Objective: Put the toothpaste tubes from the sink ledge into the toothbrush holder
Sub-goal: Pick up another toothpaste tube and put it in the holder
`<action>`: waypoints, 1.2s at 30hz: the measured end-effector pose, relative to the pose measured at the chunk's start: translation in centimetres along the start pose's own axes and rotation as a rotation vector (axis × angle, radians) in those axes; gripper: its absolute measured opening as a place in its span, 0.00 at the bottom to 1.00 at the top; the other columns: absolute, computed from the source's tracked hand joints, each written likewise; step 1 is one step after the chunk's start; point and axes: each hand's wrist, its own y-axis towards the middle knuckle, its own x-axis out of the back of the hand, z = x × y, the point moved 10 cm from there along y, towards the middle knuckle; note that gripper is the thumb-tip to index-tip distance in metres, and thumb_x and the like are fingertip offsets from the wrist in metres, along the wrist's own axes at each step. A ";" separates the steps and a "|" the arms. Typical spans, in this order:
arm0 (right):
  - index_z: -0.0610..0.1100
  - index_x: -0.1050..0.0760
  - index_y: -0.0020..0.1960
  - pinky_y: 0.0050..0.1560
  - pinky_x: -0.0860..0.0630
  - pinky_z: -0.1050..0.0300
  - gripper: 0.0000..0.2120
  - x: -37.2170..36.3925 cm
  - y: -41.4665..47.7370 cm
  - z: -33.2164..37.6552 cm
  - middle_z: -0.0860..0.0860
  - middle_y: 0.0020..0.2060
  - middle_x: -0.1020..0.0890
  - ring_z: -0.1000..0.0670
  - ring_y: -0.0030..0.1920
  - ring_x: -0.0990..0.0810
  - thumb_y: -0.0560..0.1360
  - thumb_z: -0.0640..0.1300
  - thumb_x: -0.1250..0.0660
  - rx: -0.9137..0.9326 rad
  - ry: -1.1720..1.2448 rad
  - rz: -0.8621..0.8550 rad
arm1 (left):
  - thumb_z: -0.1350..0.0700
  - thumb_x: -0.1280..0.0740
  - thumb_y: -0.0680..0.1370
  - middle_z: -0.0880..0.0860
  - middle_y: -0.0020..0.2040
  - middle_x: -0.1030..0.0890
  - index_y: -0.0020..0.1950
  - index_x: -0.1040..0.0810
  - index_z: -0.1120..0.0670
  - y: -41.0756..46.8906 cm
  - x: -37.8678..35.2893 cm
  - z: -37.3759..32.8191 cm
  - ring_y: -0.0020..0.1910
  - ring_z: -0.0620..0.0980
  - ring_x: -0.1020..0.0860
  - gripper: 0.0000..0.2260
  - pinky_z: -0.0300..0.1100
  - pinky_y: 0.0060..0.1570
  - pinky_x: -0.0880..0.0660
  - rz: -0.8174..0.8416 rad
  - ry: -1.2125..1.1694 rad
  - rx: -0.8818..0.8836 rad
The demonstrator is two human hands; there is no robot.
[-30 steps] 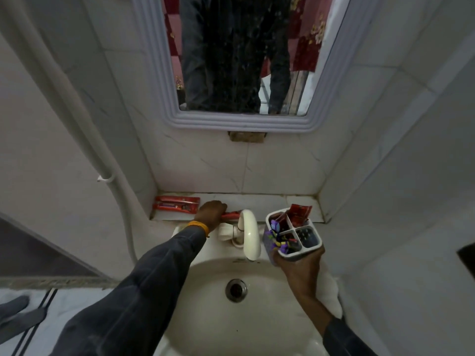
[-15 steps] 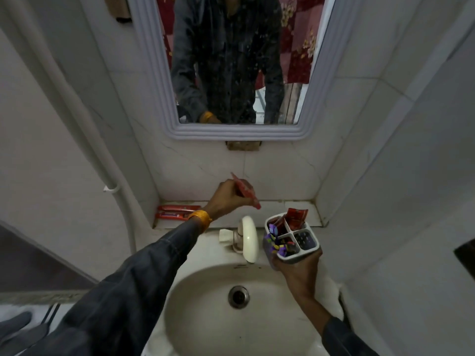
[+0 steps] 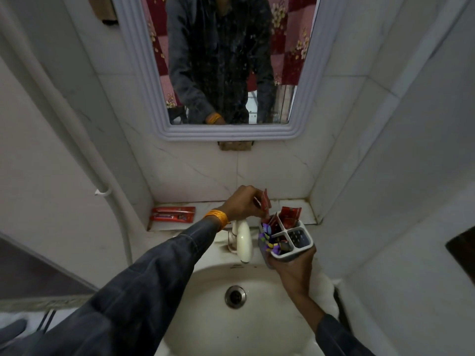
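Down comes the left hand [image 3: 243, 201] from where it hovered by the wall half a second ago, and the red toothpaste tube [image 3: 265, 203] it carries, slanted then, now stands nearly upright with its lower end dipping into the toothbrush holder [image 3: 286, 237]. Fingers pinched tight on the tube's upper part, an orange bangle [image 3: 217, 219] bright at the wrist above the dark sleeve. Lower end is going into the far-left compartment, where another red pack already sits, though whether it has touched bottom I cannot tell.

Right hand [image 3: 291, 269] is wrapped around the holder from below, fingers closed on its grey body, holding it up over the right side of the sink [image 3: 231, 327], just beside the white tap [image 3: 243, 241]. Four compartments up top: a red tube [image 3: 290, 215] poking out of the far-right one, purple and dark items crowding the near-left, the near-right showing only its perforated floor.

Back on the ledge [image 3: 290, 204], two more red toothpaste boxes [image 3: 172, 214] lie flat side by side at the left end, well apart from the holder. Mirror [image 3: 138, 60] above shows the dark jacket and that same bangle
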 end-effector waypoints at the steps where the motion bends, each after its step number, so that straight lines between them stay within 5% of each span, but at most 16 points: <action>1: 0.47 0.33 0.75 0.64 0.18 0.52 0.55 0.0 0.0 -0.2 0.50 0.68 0.18 0.51 0.65 0.16 0.55 0.40 0.09 -0.010 0.001 -0.002 | 0.58 0.23 0.70 0.54 0.50 0.14 0.51 0.16 0.58 0.0 -0.1 -0.5 0.47 0.50 0.16 0.11 0.44 0.52 0.19 0.011 0.022 -0.028; 7: 0.49 0.35 0.73 0.56 0.23 0.75 0.54 -0.4 -0.2 0.4 0.56 0.64 0.20 0.70 0.60 0.20 0.56 0.36 0.09 -0.007 0.030 0.010 | 0.53 0.24 0.71 0.54 0.48 0.14 0.50 0.17 0.57 0.0 -1.2 -1.4 0.45 0.51 0.16 0.11 0.48 0.50 0.19 0.058 0.159 -0.056; 13: 0.44 0.33 0.75 0.60 0.18 0.64 0.54 -0.2 -0.1 0.6 0.48 0.67 0.18 0.52 0.64 0.16 0.55 0.39 0.09 0.006 0.008 -0.003 | 0.59 0.24 0.70 0.52 0.50 0.15 0.49 0.17 0.56 0.6 -0.4 -1.1 0.46 0.49 0.17 0.09 0.42 0.49 0.20 0.047 0.182 -0.076; 15: 0.45 0.33 0.74 0.62 0.17 0.59 0.55 -0.2 -0.1 0.7 0.48 0.67 0.18 0.50 0.64 0.16 0.54 0.43 0.09 0.008 -0.005 -0.007 | 0.60 0.25 0.71 0.53 0.47 0.14 0.46 0.16 0.56 0.6 -0.7 -0.5 0.44 0.47 0.18 0.05 0.40 0.48 0.21 0.074 0.178 -0.061; 17: 0.47 0.33 0.73 0.61 0.18 0.64 0.54 0.0 -0.2 0.8 0.47 0.67 0.18 0.50 0.64 0.16 0.53 0.45 0.09 0.022 -0.021 -0.022 | 0.58 0.25 0.72 0.53 0.46 0.14 0.45 0.15 0.57 0.6 -0.6 0.3 0.42 0.46 0.19 0.04 0.39 0.47 0.22 0.066 0.157 -0.025; 21: 0.46 0.36 0.75 0.66 0.20 0.58 0.55 -0.1 -0.2 0.7 0.47 0.68 0.21 0.46 0.67 0.18 0.55 0.37 0.09 0.052 -0.051 -0.024 | 0.55 0.25 0.72 0.54 0.46 0.14 0.46 0.14 0.58 -0.4 1.7 5.0 0.39 0.46 0.20 0.07 0.40 0.43 0.22 -0.013 0.070 0.106; 26: 0.41 0.35 0.75 0.61 0.24 0.75 0.54 -0.4 0.2 0.4 0.46 0.68 0.21 0.48 0.66 0.19 0.56 0.32 0.11 0.040 -0.018 0.001 | 0.58 0.29 0.74 0.58 0.55 0.16 0.53 0.16 0.56 -6.8 6.7 16.1 0.56 0.59 0.19 0.09 0.44 0.56 0.25 -0.227 0.282 0.415; 29: 0.48 0.37 0.72 0.60 0.24 0.75 0.54 -0.4 -0.3 0.8 0.47 0.68 0.22 0.67 0.60 0.20 0.56 0.32 0.11 0.041 -0.019 -0.009 | 0.50 0.35 0.77 0.52 0.66 0.21 0.64 0.21 0.47 -10.8 7.0 23.2 0.64 0.58 0.24 0.15 0.46 0.67 0.30 -0.175 0.392 0.591; 31: 0.48 0.37 0.72 0.62 0.23 0.72 0.54 -0.3 -0.1 1.4 0.48 0.68 0.22 0.71 0.59 0.21 0.56 0.31 0.11 0.039 -0.022 -0.003 | 0.49 0.36 0.77 0.53 0.68 0.23 0.65 0.23 0.45 -11.0 7.3 25.3 0.65 0.58 0.25 0.16 0.51 0.68 0.29 -0.204 0.420 0.663; 34: 0.39 0.37 0.75 0.68 0.22 0.50 0.54 3.6 -0.2 1.5 0.42 0.70 0.22 0.51 0.64 0.19 0.56 0.30 0.12 0.024 -0.019 -0.123 | 0.51 0.34 0.79 0.56 0.69 0.24 0.68 0.24 0.51 -8.3 6.3 19.3 0.66 0.59 0.25 0.17 0.51 0.69 0.31 -0.189 0.288 0.549; 36: 0.37 0.37 0.76 0.69 0.23 0.44 0.55 3.8 0.0 1.7 0.40 0.71 0.22 0.45 0.67 0.20 0.56 0.31 0.12 0.041 -0.056 -0.112 | 0.48 0.37 0.81 0.57 0.69 0.24 0.70 0.25 0.53 -6.9 5.8 17.1 0.67 0.58 0.26 0.19 0.46 0.71 0.33 -0.143 0.316 0.437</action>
